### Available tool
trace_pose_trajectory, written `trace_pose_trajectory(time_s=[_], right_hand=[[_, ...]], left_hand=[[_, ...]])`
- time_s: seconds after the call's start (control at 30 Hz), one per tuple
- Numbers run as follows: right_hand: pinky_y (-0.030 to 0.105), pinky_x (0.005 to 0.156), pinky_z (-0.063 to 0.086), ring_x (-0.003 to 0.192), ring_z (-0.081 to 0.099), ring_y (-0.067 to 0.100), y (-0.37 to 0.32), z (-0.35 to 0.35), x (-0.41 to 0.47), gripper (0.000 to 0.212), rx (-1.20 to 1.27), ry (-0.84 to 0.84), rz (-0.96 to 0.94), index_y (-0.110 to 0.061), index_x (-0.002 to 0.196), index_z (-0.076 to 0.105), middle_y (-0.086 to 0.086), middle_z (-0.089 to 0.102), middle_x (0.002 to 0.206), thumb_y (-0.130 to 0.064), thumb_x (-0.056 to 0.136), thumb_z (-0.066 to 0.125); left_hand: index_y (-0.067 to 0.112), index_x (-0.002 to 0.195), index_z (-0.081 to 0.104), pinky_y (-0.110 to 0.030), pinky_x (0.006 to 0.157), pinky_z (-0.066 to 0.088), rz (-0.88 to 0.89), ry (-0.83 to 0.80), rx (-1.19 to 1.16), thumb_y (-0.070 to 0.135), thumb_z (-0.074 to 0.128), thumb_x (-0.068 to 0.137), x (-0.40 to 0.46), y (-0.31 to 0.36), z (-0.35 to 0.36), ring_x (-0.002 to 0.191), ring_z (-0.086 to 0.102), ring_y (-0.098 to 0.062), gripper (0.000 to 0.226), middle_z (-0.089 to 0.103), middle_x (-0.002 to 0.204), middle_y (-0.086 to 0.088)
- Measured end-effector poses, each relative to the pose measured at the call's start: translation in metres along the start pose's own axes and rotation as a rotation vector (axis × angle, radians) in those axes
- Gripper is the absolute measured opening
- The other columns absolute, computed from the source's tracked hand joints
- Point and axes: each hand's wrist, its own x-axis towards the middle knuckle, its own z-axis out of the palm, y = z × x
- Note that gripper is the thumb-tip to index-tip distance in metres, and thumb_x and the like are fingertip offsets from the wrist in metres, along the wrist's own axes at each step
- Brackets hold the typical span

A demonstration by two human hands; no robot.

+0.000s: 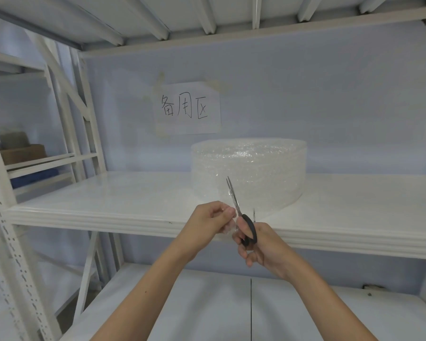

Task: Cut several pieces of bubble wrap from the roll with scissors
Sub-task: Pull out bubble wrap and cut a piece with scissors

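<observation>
Head view: bubble wrap roll [250,168] standing on end on the white shelf [108,200], below the paper sign [187,108] taped to the back wall. Loose sheet end [234,200] pulled from the roll's front toward the shelf edge. Left hand [210,221] just in front of the roll, fingers & thumb curled, pinching the sheet end. Right hand [261,244] beside it, to the right, fingers curled through the black handles of the scissors [239,212]; blades nearly together, pointing up & toward the roll, w/ the sheet at them. Cannot tell how far the cut goes, film too clear.

Handling, as judgement: very light, soft, floppy, a bit slippery; folds instead of cutting if slack. Best taken close beside the cut line, on the left, pulled taut away from the roll. Roll prob. light enough to slide or tip if pulled hard. No cut pieces visible near the roll yet.
</observation>
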Motion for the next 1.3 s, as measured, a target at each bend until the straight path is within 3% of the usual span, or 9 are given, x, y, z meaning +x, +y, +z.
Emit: trace_pose_trajectory(time_s=[0.07, 0.2, 0.37, 0.6, 0.8, 0.93, 1.1, 1.3], right_hand=[[0.022, 0.035, 0.042, 0.046, 0.047, 0.015, 0.000, -0.001, 0.001, 0.043, 0.019, -0.003, 0.003, -0.010, 0.070, 0.051, 0.002, 0.050, 0.065, -0.051, 0.080, 0.061], [0.024, 0.036, 0.040, 0.046, 0.046, 0.017, -0.006, -0.002, 0.003, 0.045, 0.018, 0.002, 0.016, -0.010, 0.073, 0.052, -0.003, 0.051, 0.061, -0.054, 0.076, 0.061], [0.023, 0.036, 0.041, 0.045, 0.046, 0.015, -0.006, -0.003, 0.008, 0.049, -0.027, 0.012, -0.013, -0.005, 0.078, 0.055, -0.001, 0.052, 0.061, -0.054, 0.075, 0.060], [0.024, 0.037, 0.042, 0.046, 0.046, 0.017, -0.008, -0.007, 0.012, 0.048, -0.039, 0.025, 0.004, -0.011, 0.068, 0.049, 0.003, 0.047, 0.064, -0.057, 0.071, 0.062], [0.024, 0.037, 0.042, 0.044, 0.046, 0.016, -0.008, -0.005, 0.016, 0.042, -0.051, 0.078, 0.006, -0.010, 0.066, 0.049, 0.007, 0.047, 0.062, -0.045, 0.085, 0.064], [0.025, 0.036, 0.042, 0.045, 0.046, 0.018, -0.013, -0.005, 0.016, 0.049, -0.040, 0.059, -0.003, -0.010, 0.065, 0.051, 0.004, 0.051, 0.060, -0.057, 0.071, 0.065], [0.024, 0.037, 0.042, 0.043, 0.046, 0.016, -0.018, -0.003, 0.017, 0.052, -0.075, 0.072, -0.013, -0.008, 0.065, 0.052, 0.006, 0.050, 0.058, -0.058, 0.069, 0.065], [0.023, 0.036, 0.042, 0.039, 0.045, 0.013, -0.021, -0.004, 0.015, 0.047, -0.114, 0.085, -0.011, -0.004, 0.068, 0.052, 0.005, 0.049, 0.052, -0.046, 0.085, 0.061]], left_hand=[[0.006, 0.086, 0.066, -0.021, 0.065, 0.049, -0.009, -0.016, 0.017, 0.018, 0.058, 0.098, -0.001, -0.001, 0.000, 0.061, 0.054, -0.012, 0.019, 0.066, 0.068, 0.000], [0.000, 0.093, 0.066, -0.032, 0.077, 0.051, -0.027, -0.073, 0.013, 0.019, 0.057, 0.099, -0.002, -0.006, 0.001, 0.076, 0.059, -0.022, 0.022, 0.071, 0.083, -0.014], [0.004, 0.088, 0.065, -0.020, 0.066, 0.050, -0.023, -0.073, 0.019, 0.018, 0.057, 0.099, -0.003, -0.005, 0.002, 0.060, 0.055, -0.008, 0.020, 0.069, 0.074, -0.006], [0.009, 0.081, 0.066, -0.018, 0.062, 0.048, -0.030, -0.091, 0.059, 0.015, 0.058, 0.098, -0.006, -0.008, 0.000, 0.055, 0.054, -0.003, 0.019, 0.064, 0.063, 0.009], [0.010, 0.080, 0.066, -0.018, 0.062, 0.049, -0.039, -0.094, 0.055, 0.013, 0.059, 0.098, -0.009, -0.006, -0.003, 0.054, 0.055, -0.004, 0.019, 0.062, 0.068, -0.001], [0.010, 0.080, 0.065, -0.020, 0.062, 0.049, -0.058, -0.138, 0.065, 0.013, 0.059, 0.097, -0.011, -0.008, -0.005, 0.055, 0.055, -0.006, 0.018, 0.063, 0.068, -0.002], [0.013, 0.078, 0.066, -0.021, 0.065, 0.050, -0.071, -0.142, 0.047, 0.014, 0.059, 0.097, -0.014, -0.009, -0.008, 0.056, 0.055, -0.006, 0.021, 0.064, 0.067, 0.002], [0.012, 0.078, 0.066, -0.021, 0.065, 0.049, -0.095, -0.127, 0.025, 0.015, 0.060, 0.097, -0.019, -0.013, -0.012, 0.058, 0.054, -0.009, 0.020, 0.064, 0.068, 0.001]])
